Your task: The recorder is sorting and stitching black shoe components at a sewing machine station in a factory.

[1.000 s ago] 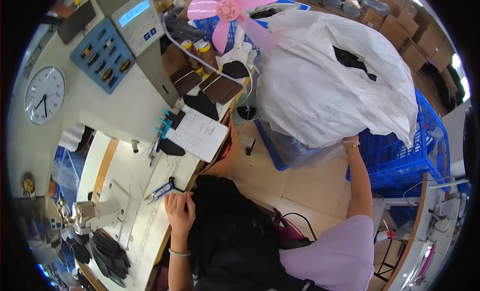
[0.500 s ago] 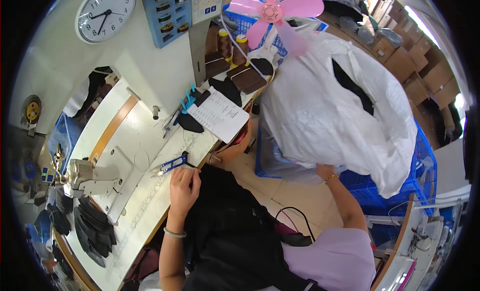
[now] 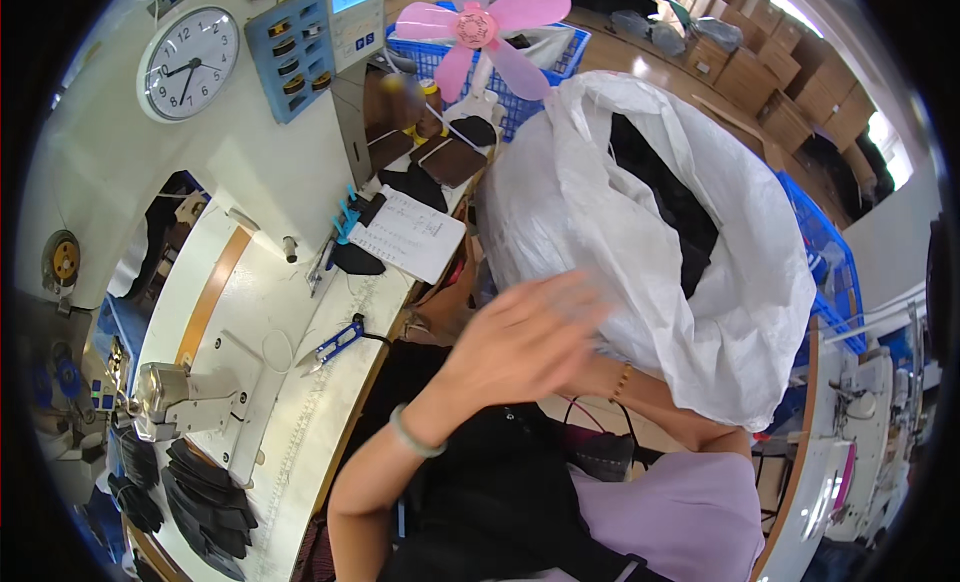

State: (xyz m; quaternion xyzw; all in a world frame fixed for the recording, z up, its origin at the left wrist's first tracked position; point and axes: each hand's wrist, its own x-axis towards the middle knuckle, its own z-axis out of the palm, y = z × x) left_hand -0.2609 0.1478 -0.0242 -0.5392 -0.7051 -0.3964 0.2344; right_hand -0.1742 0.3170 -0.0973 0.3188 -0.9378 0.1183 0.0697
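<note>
One large white sack (image 3: 755, 282) fills the right centre of the frame, black material (image 3: 665, 207) showing in its mouth. At centre, the blurred left hand (image 3: 525, 342) crosses before it; the right hand (image 3: 588, 377) is mostly hidden. I cannot tell whether either grip is spread or pinching. Blue snips (image 3: 342, 339) lie on the worktop (image 3: 300, 422), left of centre.

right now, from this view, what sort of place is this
Probably a sewing workshop: there's a large sewing machine, a blue bobbin rack and a pile of dark cut pieces.
</note>
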